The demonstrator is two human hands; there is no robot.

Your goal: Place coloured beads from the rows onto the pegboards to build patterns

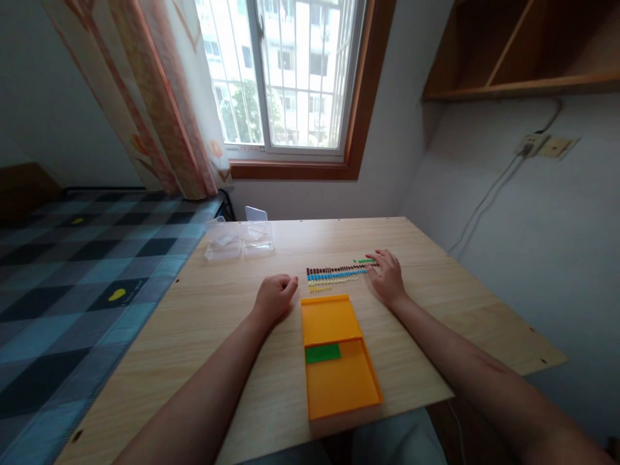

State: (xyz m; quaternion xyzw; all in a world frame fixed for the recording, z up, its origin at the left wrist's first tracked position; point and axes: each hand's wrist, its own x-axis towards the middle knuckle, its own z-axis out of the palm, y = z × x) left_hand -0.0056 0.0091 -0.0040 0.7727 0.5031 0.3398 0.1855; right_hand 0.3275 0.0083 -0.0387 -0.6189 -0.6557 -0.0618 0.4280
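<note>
An orange two-part tray lies on the wooden table in front of me, with a flat green piece in its near compartment. Beyond it run short rows of small pieces: dark brown, blue, yellow and a few green. My right hand rests at the right end of these rows, fingers stretched flat and touching the pieces. My left hand lies on the table to the left of the tray, fingers loosely curled, with nothing visible in it.
Clear plastic boxes stand at the table's far left corner. A bed with a blue checked cover adjoins the table's left side. A window and curtain are behind, a wall shelf and a socket with cable on the right.
</note>
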